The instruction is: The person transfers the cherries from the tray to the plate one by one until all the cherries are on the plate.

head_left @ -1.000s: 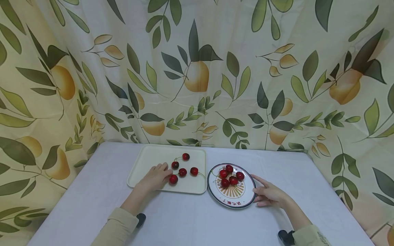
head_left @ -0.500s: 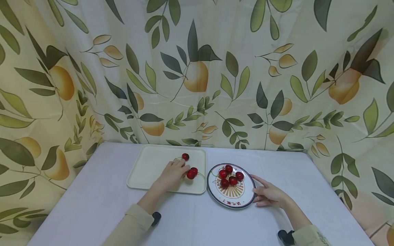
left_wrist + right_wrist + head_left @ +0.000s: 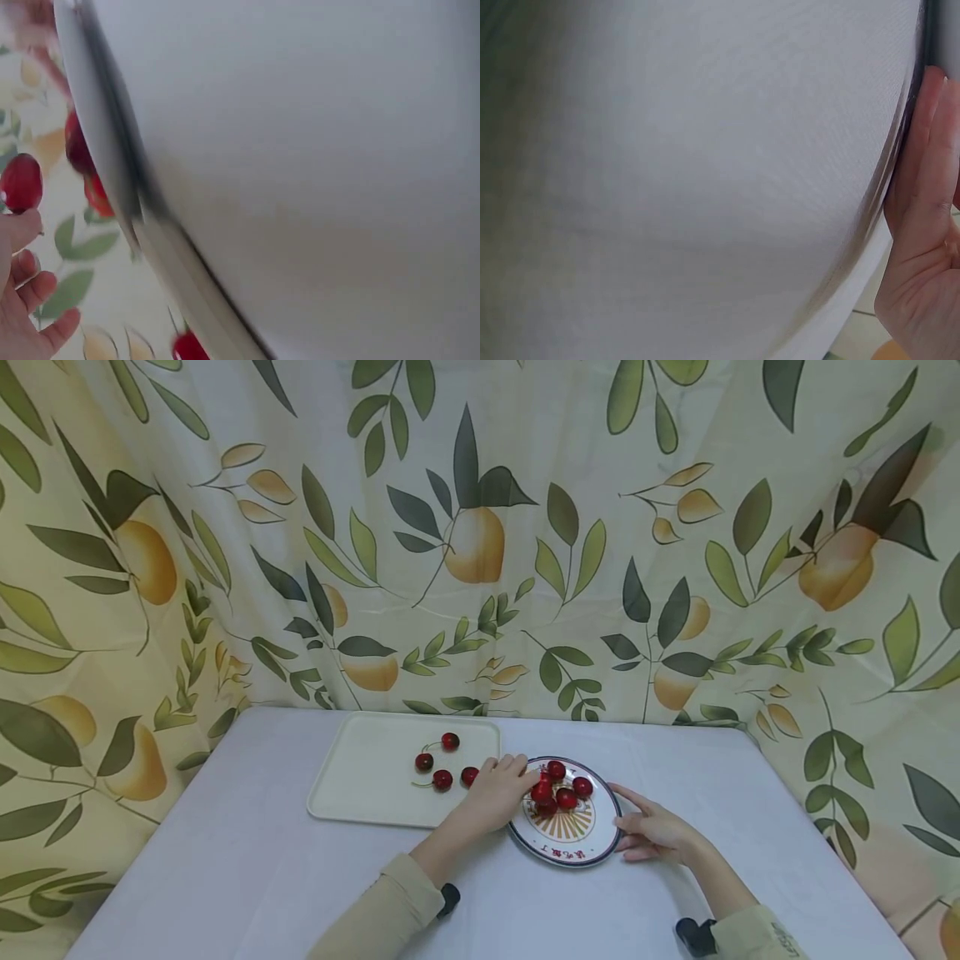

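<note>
My left hand [image 3: 495,793] reaches over the left rim of a round white plate [image 3: 531,837] with a dark blue edge. It pinches a red cherry [image 3: 21,182], clearest in the left wrist view; in the head view the fingers partly cover that spot. Several cherries [image 3: 567,798] are heaped on the plate. At the plate's right rim, my right hand [image 3: 656,831] holds the edge, its fingers lying along it in the right wrist view. More cherries [image 3: 442,780], some with green stems, lie on a cream rectangular tray [image 3: 360,777] left of the plate.
A white cloth [image 3: 300,877] covers the table. Behind it hangs a curtain [image 3: 480,635] printed with fruit and leaves. The tray's right edge stands close beside the plate.
My left hand has picked a cherry from the tray's near part and carried it right, over the plate. My right hand has stayed at the plate's rim.
</note>
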Demonstrator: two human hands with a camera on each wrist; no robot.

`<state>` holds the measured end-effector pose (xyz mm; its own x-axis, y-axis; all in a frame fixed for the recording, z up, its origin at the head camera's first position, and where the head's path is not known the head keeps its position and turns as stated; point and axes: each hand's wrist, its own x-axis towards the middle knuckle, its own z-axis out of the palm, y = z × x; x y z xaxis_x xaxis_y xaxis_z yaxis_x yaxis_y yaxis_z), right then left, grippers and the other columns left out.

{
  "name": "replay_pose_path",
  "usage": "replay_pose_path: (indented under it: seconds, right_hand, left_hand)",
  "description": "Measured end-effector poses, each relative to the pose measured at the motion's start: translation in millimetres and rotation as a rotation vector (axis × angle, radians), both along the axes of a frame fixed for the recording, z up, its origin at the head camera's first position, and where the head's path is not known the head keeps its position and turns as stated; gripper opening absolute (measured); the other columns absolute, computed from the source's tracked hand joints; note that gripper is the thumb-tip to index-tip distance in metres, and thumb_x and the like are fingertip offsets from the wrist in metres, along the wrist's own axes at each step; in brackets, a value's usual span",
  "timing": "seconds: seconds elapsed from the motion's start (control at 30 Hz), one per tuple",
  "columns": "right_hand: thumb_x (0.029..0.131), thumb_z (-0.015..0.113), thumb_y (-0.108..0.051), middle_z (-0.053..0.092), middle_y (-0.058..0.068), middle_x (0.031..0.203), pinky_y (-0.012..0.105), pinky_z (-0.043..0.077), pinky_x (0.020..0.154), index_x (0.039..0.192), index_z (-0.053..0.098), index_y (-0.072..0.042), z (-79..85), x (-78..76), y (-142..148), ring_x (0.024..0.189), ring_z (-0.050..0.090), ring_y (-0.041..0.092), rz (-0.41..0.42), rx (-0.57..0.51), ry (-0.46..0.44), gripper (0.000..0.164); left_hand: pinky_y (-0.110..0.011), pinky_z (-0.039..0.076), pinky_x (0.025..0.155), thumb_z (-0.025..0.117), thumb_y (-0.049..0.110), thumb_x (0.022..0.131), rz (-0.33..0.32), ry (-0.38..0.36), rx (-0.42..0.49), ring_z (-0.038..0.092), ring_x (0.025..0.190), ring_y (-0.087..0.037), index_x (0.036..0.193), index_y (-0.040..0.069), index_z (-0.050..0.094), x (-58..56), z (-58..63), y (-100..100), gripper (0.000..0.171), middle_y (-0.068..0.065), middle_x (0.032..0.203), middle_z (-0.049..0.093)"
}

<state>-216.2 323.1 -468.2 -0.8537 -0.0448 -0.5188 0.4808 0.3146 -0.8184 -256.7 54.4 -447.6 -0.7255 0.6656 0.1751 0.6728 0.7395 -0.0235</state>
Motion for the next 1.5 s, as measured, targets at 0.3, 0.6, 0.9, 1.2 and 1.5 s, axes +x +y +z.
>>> replay_pose_path:
  seconds: [0.3,0.6,0.9,1.2,1.5]
  right_hand:
    - [0.092,0.051,-0.01,0.055,0.011,0.083,0.035,0.054,0.062,0.146,0.016,-0.021,-0.3,-0.1,-0.1,0.064,0.062,0.019,0.006,-0.007,-0.003,0.065]
    - [0.092,0.052,-0.011,0.055,0.012,0.083,0.034,0.054,0.063,0.146,0.017,-0.021,1.9,0.9,0.5,0.064,0.061,0.019,0.018,-0.013,0.003,0.065]
    - [0.092,0.05,-0.009,0.055,0.012,0.083,0.034,0.054,0.062,0.146,0.016,-0.021,1.8,0.6,0.4,0.064,0.061,0.018,0.028,-0.028,0.008,0.065]
    - [0.092,0.05,-0.01,0.054,0.012,0.084,0.035,0.054,0.062,0.146,0.016,-0.02,1.4,0.4,2.2,0.064,0.061,0.018,0.041,-0.028,0.017,0.065]
    - [0.092,0.051,-0.01,0.054,0.012,0.084,0.034,0.054,0.062,0.146,0.016,-0.02,0.0,0.4,1.9,0.064,0.062,0.018,0.036,-0.03,0.016,0.065]
  left_hand:
    - [-0.037,0.036,0.094,0.051,0.024,0.092,-0.028,0.01,0.015,0.041,0.111,-0.013,0.122,0.029,0.054,7.9,-9.2,44.6,0.03,0.004,0.117,0.048]
    - [-0.039,0.033,0.098,0.045,0.024,0.094,-0.034,0.023,-0.04,0.04,0.111,-0.013,0.124,0.032,0.051,7.8,-16.8,72.0,0.031,0.006,0.119,0.046]
    - [-0.039,0.032,0.101,0.05,0.025,0.092,-0.014,0.015,-0.117,0.038,0.117,-0.012,0.125,0.035,0.051,8.3,-22.2,82.4,0.034,0.006,0.127,0.044]
    - [-0.036,0.031,0.101,0.054,0.027,0.091,0.008,0.004,-0.175,0.037,0.121,-0.013,0.128,0.034,0.05,9.3,-23.6,82.7,0.038,0.006,0.135,0.042]
    - [-0.036,0.031,0.101,0.061,0.032,0.086,0.012,0.007,-0.183,0.036,0.121,-0.013,0.129,0.033,0.049,10.0,-24.8,81.8,0.044,0.006,0.134,0.042]
